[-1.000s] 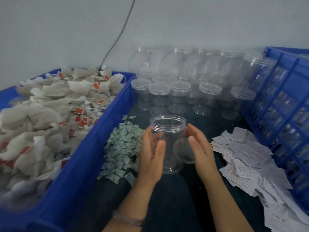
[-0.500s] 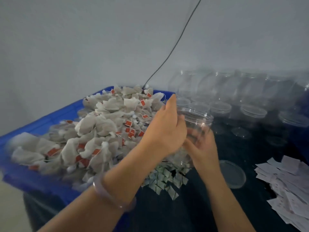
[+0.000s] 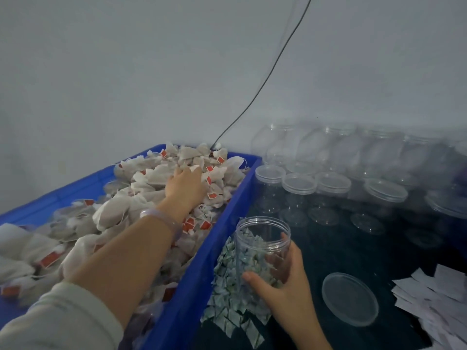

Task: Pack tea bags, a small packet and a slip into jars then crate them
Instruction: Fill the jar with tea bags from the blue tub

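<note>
**While right hand [image 3: 280, 282] is gripping jar [image 3: 262, 239], left hand [image 3: 185, 184] is reaching into tea bags [image 3: 131, 205]**

Right thumb and fingers are curling round the open jar, over packets [image 3: 225, 281] just beside bin [image 3: 202, 269] wall. Left fingers are lying spread on the heap, tips buried; grasp unclear. Lid [image 3: 350, 299] is lying on worktop [image 3: 336, 251] near slips [image 3: 429, 291].
</note>
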Action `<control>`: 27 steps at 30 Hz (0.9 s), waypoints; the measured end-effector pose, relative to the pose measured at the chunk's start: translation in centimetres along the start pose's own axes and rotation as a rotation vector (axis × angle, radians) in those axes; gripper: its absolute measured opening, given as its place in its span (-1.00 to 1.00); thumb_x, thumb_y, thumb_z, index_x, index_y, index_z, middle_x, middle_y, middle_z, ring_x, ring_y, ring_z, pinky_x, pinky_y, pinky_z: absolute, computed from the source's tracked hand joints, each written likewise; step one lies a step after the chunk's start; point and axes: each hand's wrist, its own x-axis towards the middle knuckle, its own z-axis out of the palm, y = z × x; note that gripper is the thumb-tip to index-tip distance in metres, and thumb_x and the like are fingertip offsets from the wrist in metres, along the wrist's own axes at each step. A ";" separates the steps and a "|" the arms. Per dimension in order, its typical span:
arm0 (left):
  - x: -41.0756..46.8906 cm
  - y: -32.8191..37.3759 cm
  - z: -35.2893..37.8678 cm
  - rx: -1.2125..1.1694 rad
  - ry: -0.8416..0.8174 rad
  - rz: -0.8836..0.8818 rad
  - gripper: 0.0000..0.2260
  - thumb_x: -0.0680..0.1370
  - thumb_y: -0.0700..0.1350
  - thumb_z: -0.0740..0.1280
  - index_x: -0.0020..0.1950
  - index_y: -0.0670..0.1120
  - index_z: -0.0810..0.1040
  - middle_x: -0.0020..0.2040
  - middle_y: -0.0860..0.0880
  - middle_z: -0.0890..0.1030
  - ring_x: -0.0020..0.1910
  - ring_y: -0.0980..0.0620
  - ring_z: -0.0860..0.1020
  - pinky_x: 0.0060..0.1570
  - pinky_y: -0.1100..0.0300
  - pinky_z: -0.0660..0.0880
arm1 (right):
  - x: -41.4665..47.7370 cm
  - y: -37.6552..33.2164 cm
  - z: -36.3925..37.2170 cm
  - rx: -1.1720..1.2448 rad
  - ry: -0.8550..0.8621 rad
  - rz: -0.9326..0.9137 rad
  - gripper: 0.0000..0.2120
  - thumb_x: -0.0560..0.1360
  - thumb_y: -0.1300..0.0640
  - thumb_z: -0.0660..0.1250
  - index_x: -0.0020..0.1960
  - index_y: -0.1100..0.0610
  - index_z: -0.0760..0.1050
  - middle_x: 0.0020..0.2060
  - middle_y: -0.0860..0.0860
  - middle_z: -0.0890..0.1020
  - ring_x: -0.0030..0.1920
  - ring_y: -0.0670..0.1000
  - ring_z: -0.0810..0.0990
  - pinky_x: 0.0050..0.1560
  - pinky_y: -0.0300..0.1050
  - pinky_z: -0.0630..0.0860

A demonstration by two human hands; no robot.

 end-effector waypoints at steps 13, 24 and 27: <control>-4.1 3.2 -6.9 -0.923 0.063 0.186 -0.95 0.53 -0.06 0.40 -0.03 0.05 0.57 -0.07 0.06 0.65 -0.10 0.12 0.61 -0.13 0.21 0.51 | -0.2 0.1 0.3 -0.072 0.019 0.009 -0.19 0.07 -0.26 0.57 0.13 -0.66 0.17 0.14 -0.51 0.46 0.17 -0.38 0.47 0.19 0.01 0.56; -11.0 7.3 -6.1 -0.417 -0.369 0.685 -0.86 0.53 0.07 0.37 -0.03 0.02 0.57 -0.12 0.12 0.61 -0.21 0.21 0.53 -0.18 0.31 0.44 | -0.5 0.3 0.4 -0.041 0.003 -0.060 -0.18 0.14 -0.15 0.59 0.29 -0.42 0.27 0.17 -0.38 0.53 0.17 -0.29 0.55 0.02 -0.45 0.49; -11.1 7.4 -6.0 -0.457 -0.322 0.696 -0.85 0.53 0.05 0.39 0.00 0.00 0.62 -0.10 0.13 0.64 -0.12 0.21 0.57 -0.10 0.34 0.49 | -0.4 0.3 0.4 -0.039 0.013 -0.068 -0.18 0.13 -0.15 0.59 0.28 -0.39 0.28 0.17 -0.39 0.53 0.17 -0.31 0.53 0.00 -0.50 0.46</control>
